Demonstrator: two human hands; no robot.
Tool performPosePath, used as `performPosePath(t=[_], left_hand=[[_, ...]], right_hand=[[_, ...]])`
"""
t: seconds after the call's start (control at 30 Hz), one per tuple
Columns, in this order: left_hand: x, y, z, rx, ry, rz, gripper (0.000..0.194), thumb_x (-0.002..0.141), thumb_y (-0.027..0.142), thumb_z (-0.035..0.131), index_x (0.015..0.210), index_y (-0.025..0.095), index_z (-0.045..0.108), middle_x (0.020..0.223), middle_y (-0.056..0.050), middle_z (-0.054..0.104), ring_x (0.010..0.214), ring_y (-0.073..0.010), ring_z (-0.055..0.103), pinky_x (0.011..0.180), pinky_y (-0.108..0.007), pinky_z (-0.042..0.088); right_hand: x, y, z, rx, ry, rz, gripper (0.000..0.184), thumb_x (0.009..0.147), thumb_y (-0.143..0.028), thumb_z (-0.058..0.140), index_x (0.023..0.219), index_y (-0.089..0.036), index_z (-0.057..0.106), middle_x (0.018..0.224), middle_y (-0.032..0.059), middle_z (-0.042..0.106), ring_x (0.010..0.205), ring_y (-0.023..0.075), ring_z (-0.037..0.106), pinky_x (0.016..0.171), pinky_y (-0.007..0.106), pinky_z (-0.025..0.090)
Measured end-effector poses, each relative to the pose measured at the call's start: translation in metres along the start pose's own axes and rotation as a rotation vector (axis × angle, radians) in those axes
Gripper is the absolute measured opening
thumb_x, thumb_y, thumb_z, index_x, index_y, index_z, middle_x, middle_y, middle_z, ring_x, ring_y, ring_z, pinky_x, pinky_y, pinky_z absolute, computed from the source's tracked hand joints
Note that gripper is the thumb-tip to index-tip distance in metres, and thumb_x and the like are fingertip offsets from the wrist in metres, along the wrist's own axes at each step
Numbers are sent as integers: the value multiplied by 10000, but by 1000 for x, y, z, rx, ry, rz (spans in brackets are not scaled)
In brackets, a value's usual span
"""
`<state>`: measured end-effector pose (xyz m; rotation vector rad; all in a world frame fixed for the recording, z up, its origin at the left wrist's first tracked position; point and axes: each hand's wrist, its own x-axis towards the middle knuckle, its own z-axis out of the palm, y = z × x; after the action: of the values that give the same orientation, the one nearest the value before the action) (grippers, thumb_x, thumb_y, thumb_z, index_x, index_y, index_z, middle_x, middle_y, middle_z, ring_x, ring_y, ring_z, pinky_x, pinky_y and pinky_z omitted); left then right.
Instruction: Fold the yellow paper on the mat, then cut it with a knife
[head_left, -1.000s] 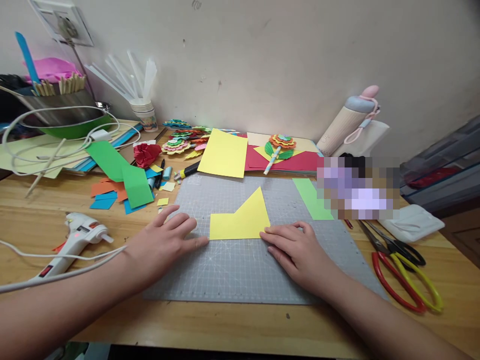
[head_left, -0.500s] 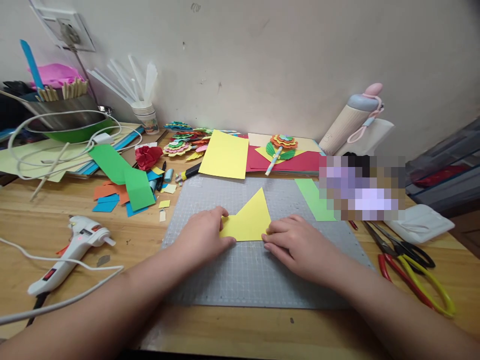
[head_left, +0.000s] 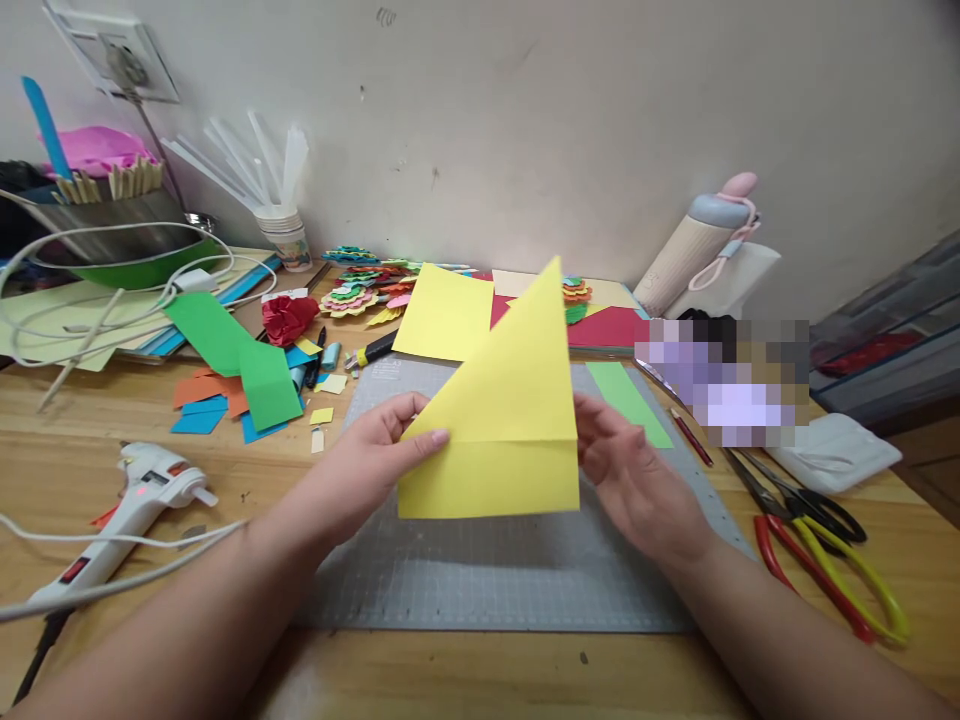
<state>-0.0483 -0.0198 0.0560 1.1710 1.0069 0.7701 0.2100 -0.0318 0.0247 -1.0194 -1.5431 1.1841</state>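
Note:
A folded yellow paper (head_left: 510, 420) is lifted off the grey cutting mat (head_left: 487, 570), its triangular flap pointing up. My left hand (head_left: 375, 465) pinches its left edge, thumb on the front. My right hand (head_left: 630, 470) grips the right edge from behind, fingers partly hidden by the sheet. Both hands hover over the middle of the mat.
A second yellow sheet (head_left: 444, 312), red paper (head_left: 611, 325) and paper flowers (head_left: 352, 295) lie at the back. A green strip (head_left: 628, 402) rests on the mat's right. Scissors (head_left: 817, 545) lie to the right, a glue gun (head_left: 131, 505) with cord to the left, coloured scraps (head_left: 240, 370) beyond it.
The yellow paper lay flat on the mat under both hands; both hands have since picked it up and raised it toward the camera.

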Motion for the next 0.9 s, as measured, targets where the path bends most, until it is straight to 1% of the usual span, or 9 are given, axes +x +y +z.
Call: performPosePath(t=[0.07,0.17,0.27,0.37,0.47,0.53,0.63,0.73,0.9], left_hand=[[4,-9,5,-92,60,-29,277,810,394,633,969,203,511,922,-32,678,801,-183,654,701,-310,511],[9,-22,11,89,129,-25,228,801,364,591,920,187,510,832,-43,663,773,-206,655,681,-354,533],[9,-27,8,298,334,95,215,788,310,542,953,194,467,947,-68,606,902,-232,609,799,-439,510],[6,-25,6,502,524,309,348,791,256,545,1108,221,406,1197,-91,480,1166,-254,455,1016,-506,344],[1,-24,11,909,330,524,331,822,196,538,1143,237,470,1244,-79,480,1217,-254,414,1032,-498,309],[-1,-26,18,1086,110,572,293,849,179,517,1135,245,509,1245,-64,519,1196,-247,444,1006,-489,330],[0,-33,27,1236,-66,574,279,857,166,515,1123,242,549,1221,-47,567,1153,-243,489,1002,-483,332],[3,-39,32,1330,-91,518,274,873,186,505,1139,210,568,1167,-59,590,1086,-242,526,948,-439,404],[14,-41,37,1505,-5,470,300,928,187,411,1194,158,547,1100,-86,591,993,-245,537,855,-403,458]], right_hand=[[-1,2,8,74,-144,156,464,918,-567,381,1216,-230,495,1151,127,631,996,271,626,804,415,523],[-2,8,13,97,-163,353,381,861,-536,535,1063,-212,533,901,73,671,741,185,649,662,318,526],[3,10,3,78,-267,488,363,858,-533,539,969,-188,544,709,19,638,522,114,590,503,240,468],[12,7,-15,27,-516,604,353,778,-495,652,864,-158,594,615,3,635,425,97,558,400,198,401],[23,5,-23,-75,-650,657,303,734,-428,701,812,-143,631,520,-11,607,376,107,535,335,183,330],[28,8,-19,-162,-574,626,249,769,-381,661,874,-160,617,494,-43,569,349,97,494,326,184,294],[32,18,-6,-300,-289,494,209,851,-344,527,1011,-209,522,611,-56,577,396,86,463,376,197,318],[32,28,4,-441,-88,361,184,881,-364,467,1000,-230,508,767,-13,616,546,127,533,464,238,382],[34,33,4,-702,98,229,203,854,-340,516,1031,-248,554,709,-15,597,636,188,563,552,291,369]])
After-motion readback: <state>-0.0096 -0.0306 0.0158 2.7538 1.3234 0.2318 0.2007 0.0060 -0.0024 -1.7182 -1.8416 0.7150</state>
